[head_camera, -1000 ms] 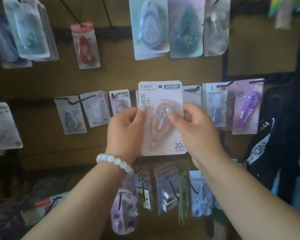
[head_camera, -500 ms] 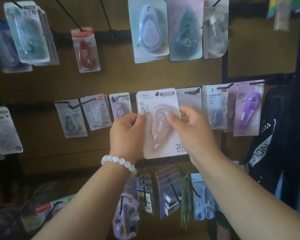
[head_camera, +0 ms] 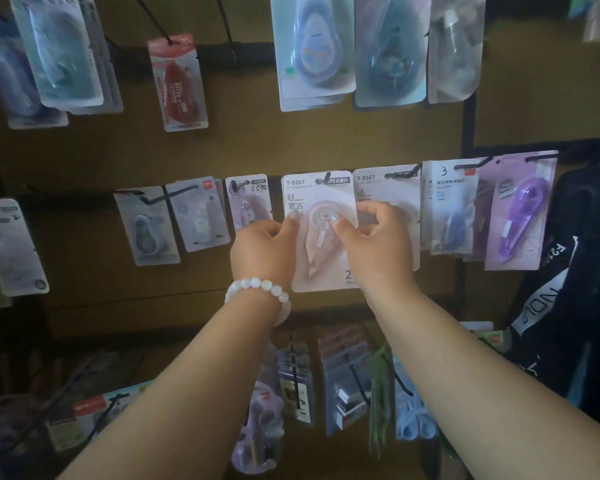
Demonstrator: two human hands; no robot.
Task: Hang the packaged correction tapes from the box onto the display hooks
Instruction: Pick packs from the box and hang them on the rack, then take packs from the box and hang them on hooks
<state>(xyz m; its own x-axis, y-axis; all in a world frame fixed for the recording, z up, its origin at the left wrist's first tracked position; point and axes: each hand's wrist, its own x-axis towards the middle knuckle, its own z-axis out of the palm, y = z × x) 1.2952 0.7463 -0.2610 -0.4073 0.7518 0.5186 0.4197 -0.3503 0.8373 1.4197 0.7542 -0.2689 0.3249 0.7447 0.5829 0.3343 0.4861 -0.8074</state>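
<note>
Pink pack (head_camera: 321,237) snug between hanging neighbours

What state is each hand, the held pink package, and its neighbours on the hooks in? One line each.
Left hand: gripping pink package's left edge.
Right hand: gripping its right side.
Pink package: upright, hook through its hang hole.
Purple package: hanging on hook.
Red package: hanging on hook.
</note>
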